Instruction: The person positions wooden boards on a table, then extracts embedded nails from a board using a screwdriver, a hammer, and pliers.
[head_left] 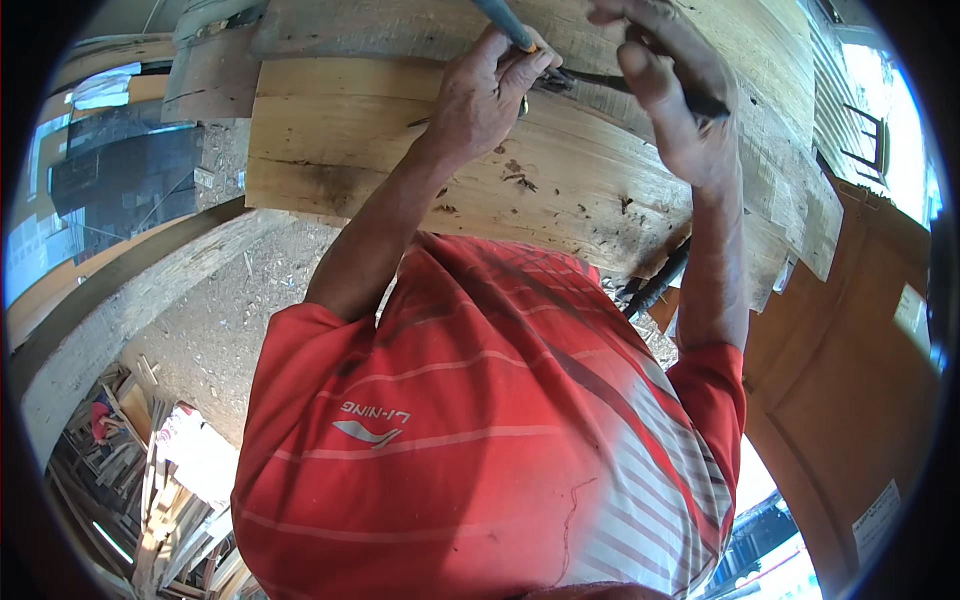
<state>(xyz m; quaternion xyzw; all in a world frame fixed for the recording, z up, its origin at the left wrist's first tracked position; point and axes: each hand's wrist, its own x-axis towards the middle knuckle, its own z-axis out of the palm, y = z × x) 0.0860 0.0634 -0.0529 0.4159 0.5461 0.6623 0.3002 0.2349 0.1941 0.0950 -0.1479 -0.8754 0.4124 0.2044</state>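
High in the view, above a wooden plank (340, 120), my left hand (480, 100) is closed, its thumb and fingers pinched together. A blue rod (503, 22) with a yellow-orange end runs from the top edge into that pinch. My right hand (685, 95) is curled round a thin dark bar-shaped tool (600, 80). This tool's near end shows below the palm, and its other end reaches toward the left fingertips. Dark parts by those fingertips are too small to make out. Whether the rod and the bar touch cannot be told.
Dark chips and worn marks dot the plank. More weathered boards (770, 110) lie beyond it and to the right. A thick beam (150, 280) curves along the left, with scrap wood (170, 520) heaped at lower left. At right stands a brown panel (840, 390).
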